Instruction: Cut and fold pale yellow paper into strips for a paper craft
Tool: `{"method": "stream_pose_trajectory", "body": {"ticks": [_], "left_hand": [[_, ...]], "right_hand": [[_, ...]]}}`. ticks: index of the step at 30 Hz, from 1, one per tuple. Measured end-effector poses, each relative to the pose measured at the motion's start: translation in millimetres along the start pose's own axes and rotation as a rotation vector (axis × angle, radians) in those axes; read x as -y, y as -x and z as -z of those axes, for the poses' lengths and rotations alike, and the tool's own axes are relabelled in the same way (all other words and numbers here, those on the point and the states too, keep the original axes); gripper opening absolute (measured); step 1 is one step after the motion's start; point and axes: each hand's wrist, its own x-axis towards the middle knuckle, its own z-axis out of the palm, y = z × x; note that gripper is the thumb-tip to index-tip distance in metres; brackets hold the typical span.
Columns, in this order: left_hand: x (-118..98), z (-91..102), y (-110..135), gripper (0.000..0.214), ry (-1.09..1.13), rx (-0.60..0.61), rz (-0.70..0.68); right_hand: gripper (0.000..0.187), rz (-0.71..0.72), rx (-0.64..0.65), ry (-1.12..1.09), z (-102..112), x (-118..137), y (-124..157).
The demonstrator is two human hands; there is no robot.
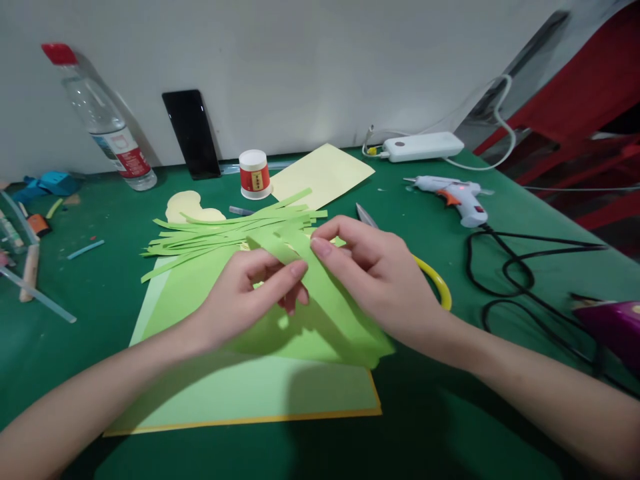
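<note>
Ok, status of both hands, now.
Left hand: closed, holding a curled green paper strip.
Right hand: thumb and finger closed, seemingly pinching that same strip.

This looks like a craft workspace; whether it belongs to a home, a school or a workshop cannot be told. The signs are a green-topped bench (60,353) against a plain white wall (300,67), a corded glue gun (457,193), a translucent glue stick (55,308), green paper sheets (345,340), a heap of cut green strips (225,233) and a yellow handle (440,280). Red chairs (590,107) stand beyond the right edge, and a drink bottle (125,150) leans near the wall.
</note>
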Motion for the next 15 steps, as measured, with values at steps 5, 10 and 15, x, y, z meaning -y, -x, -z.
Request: {"method": "stream_pose_trajectory", "body": {"ticks": [5, 10, 15], "left_hand": [[0.1, 0.6, -2.3, 0.023, -0.001, 0.135, 0.015], [1.1, -1.6, -1.7, 0.030, -0.055, 0.178, 0.011], [1.9, -3.2, 0.5, 0.031, -0.053, 0.124, -0.003]], "right_hand": [[0.016, -0.034, 0.006, -0.039, -0.7, -0.4, 2.0], [0.014, -0.017, -0.015, -0.010, -4.1, -1.4, 3.9], [0.013, 0.047, -0.117, 0.076, -8.0, -1.4, 5.2]]}}
